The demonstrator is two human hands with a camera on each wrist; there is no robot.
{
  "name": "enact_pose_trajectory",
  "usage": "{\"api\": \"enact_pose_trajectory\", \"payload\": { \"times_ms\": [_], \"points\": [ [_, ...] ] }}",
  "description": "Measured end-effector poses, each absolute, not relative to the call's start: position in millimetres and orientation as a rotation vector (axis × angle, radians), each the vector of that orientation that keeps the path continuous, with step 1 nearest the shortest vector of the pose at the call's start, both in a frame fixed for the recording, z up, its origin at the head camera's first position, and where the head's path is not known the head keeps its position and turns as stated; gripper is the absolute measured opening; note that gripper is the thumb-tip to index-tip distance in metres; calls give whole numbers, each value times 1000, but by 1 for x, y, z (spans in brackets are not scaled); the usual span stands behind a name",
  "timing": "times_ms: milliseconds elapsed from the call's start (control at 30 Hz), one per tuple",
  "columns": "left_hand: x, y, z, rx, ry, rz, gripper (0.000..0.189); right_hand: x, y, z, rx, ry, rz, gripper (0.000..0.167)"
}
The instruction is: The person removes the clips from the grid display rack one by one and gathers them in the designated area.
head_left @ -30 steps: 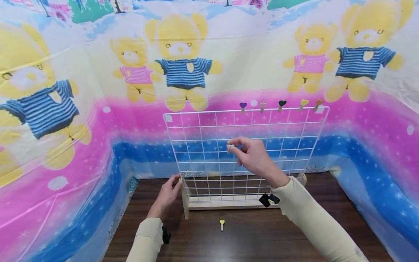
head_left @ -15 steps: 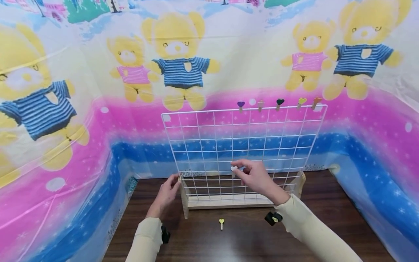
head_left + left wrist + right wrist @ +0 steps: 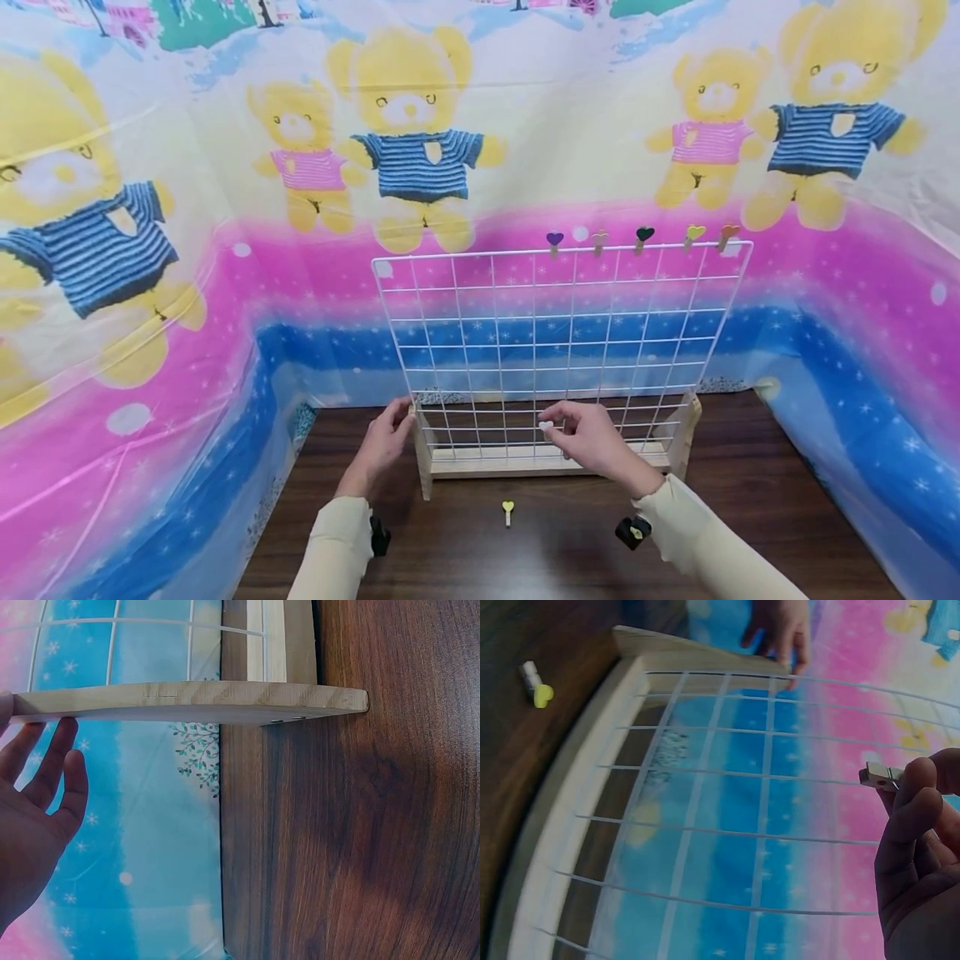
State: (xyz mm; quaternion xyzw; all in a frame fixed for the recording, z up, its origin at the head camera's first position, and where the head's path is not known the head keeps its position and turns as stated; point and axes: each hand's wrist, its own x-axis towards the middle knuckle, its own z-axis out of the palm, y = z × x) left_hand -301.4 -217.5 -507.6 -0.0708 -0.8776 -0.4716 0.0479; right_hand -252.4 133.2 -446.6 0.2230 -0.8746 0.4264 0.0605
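Observation:
A mini wooden clothespin with a white heart [image 3: 545,426] is pinched between the thumb and fingers of my right hand [image 3: 597,439], in front of the lower part of a white wire grid [image 3: 480,333]. In the right wrist view the bare end of that clothespin [image 3: 880,776] sticks out past the fingertips. My left hand [image 3: 382,442] rests its fingertips against the left wooden post [image 3: 423,458] of the grid's stand. The left wrist view shows extended fingers [image 3: 56,761] along this post's outer side. A yellow heart clothespin [image 3: 507,510] lies on the table before the stand.
Clothespins with purple [image 3: 554,241], pale pink, green [image 3: 643,237], yellow and orange hearts [image 3: 727,237] stand along the right half of the grid's top bar. A wooden base bar [image 3: 487,467] joins the posts. A printed bear cloth [image 3: 570,125] encloses the brown table [image 3: 450,550].
My right hand has come down from the middle of the grid to its lower part, carrying the white heart clothespin. My left hand stays at the post.

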Motion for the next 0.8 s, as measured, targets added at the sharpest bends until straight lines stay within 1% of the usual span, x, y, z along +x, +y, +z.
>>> {"api": "enact_pose_trajectory", "payload": {
  "times_ms": [467, 800],
  "points": [
    [-303, -218, -507, -213, -2684, -1437, 36, -254, 136, -505, 720, -2745, 1441, 15],
    [-304, -218, -508, -219, -2683, -1448, 37, -256, 135, -533, 816, -2781, 1518, 13]
  ]
}}
